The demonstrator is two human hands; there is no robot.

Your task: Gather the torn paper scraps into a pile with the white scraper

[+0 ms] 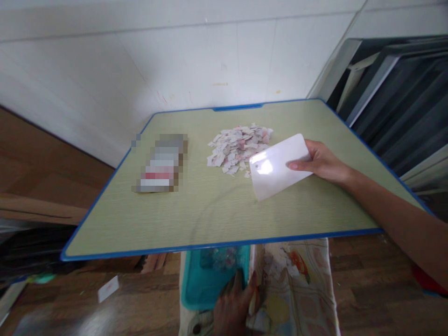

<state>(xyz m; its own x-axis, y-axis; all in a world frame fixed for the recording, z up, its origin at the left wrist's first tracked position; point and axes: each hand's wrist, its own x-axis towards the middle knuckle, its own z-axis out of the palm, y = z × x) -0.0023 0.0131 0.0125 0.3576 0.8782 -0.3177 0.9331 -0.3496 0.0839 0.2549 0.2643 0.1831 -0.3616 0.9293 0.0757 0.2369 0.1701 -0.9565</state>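
My right hand (pixel 322 161) grips a glossy white plastic card (pixel 276 165) by its right end, thumb on top. The card has rounded corners and a small hole near its left end. It is tilted above the table, just right of and in front of a heap of small torn paper pieces (pixel 236 147). Below the table's front edge, my left hand (pixel 233 301) is closed over the right rim of a teal plastic tray (pixel 199 291), fingers inside and thumb outside. Clear, shiny things lie in the tray's far part, too dim to name.
The pale green table (pixel 168 219) has a blue edge and stands against a white wall. A pixelated rectangular object (pixel 161 163) lies at its left. Paper scraps (pixel 276 263) lie on a patterned cloth (pixel 311 294) below; a white slip (pixel 108 289) is on the floor. Dark panels (pixel 402 93) lean at right.
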